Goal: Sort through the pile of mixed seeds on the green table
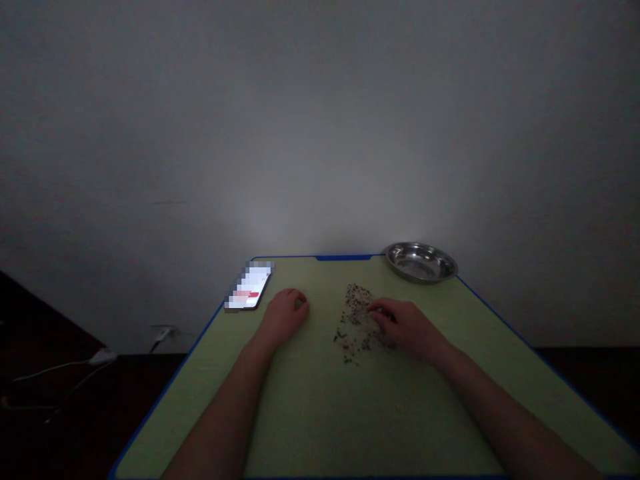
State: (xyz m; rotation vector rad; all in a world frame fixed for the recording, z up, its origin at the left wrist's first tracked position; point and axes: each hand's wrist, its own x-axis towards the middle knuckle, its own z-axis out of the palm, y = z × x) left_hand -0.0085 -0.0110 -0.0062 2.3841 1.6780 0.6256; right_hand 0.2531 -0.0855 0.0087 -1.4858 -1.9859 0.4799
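Note:
Small dark and pale bits (356, 320), like seeds or grains, lie scattered in a loose patch on the green table top (320, 413). At the right side of this patch is my right hand (403, 325), its thumb and fingertips drawn together low over the bits. Anything between those fingertips is too small to make out. To the left of the patch, my left hand (286, 312) rests on the table with its fingers curled in. Its palm is hidden, so I cannot see whether it holds anything.
A shiny metal bowl (421, 263) stands at the table's back right corner. A phone (249, 288) with a lit screen lies at the back left. Behind the table rises a plain wall (320, 133). A plug (163, 335) and cables are low on the left.

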